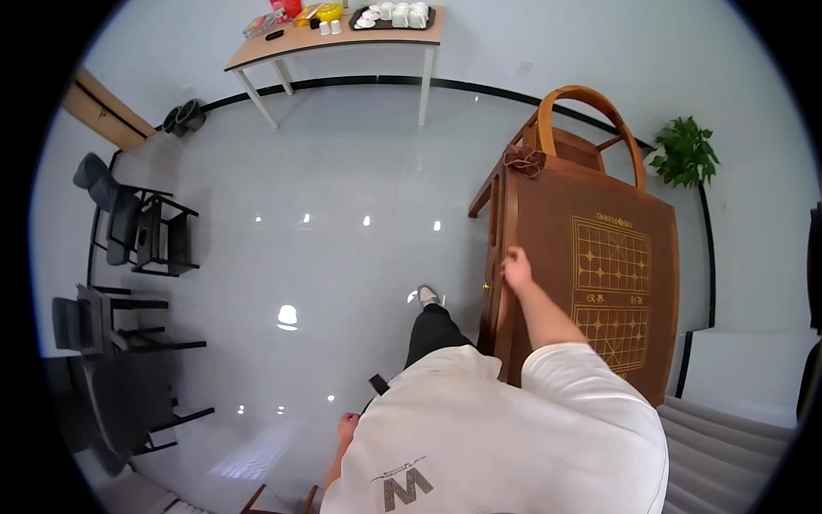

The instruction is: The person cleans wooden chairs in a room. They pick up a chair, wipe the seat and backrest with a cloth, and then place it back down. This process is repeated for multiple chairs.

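My right hand [515, 268] is above the left edge of a brown-topped wooden table [546, 244], its fingers curled with nothing visible in them. A gold xiangqi board [610, 254] is printed on the tabletop. On the table's far left corner sits a small brown drawstring pouch [525, 160]. Low beside my white shirt, my left hand [349, 426] hangs over the floor, partly hidden, and its grip does not show. One shoe [428, 295] is ahead of me on the floor.
A wooden armchair [591, 96] stands at the table's far end, near a potted plant [687, 154]. Against the far wall, a side table [347, 44] bears a tray [433, 22] of white cups. Dark chairs [122, 199] line the left; bins [189, 115] stand in the corner.
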The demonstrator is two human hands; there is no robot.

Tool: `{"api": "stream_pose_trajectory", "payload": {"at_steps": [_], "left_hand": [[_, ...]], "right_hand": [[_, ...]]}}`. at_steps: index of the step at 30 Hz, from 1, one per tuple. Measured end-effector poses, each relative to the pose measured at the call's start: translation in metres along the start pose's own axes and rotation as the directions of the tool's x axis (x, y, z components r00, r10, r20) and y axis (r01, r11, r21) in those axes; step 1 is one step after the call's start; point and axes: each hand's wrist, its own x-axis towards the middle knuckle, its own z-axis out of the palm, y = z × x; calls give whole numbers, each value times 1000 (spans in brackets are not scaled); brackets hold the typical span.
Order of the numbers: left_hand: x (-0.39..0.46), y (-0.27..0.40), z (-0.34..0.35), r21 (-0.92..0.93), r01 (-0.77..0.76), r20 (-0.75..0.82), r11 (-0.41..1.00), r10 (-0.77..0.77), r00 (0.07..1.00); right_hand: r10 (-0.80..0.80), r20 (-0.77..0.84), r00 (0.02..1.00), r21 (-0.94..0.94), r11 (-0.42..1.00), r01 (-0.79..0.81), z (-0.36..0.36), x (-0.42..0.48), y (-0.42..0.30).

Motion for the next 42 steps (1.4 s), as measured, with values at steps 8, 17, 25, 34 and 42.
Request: {"api": "stream_pose_trajectory", "payload": {"at_steps": [8,17,25,34,42], "left_hand": [[62,223,-107,384,-91,208,919,10,978],[63,337,-91,-172,-265,142,949,290,946],[17,116,-46,-423,105,-327,900,-260,909],[-53,-72,123,-580,327,-67,746,-444,894],[-85,-106,139,-897,228,-51,379,-602,797]], "right_hand": [[-12,-90,996,105,994,21,-45,152,-124],[-142,32,989,-621,773,131,-14,242,-135],[-361,254,897,-678,595,432,146,193,-146],[458,889,17,-458,888,22,444,-231,-188],[489,757,-434,-560,827,-45,489,-540,-323]]}}
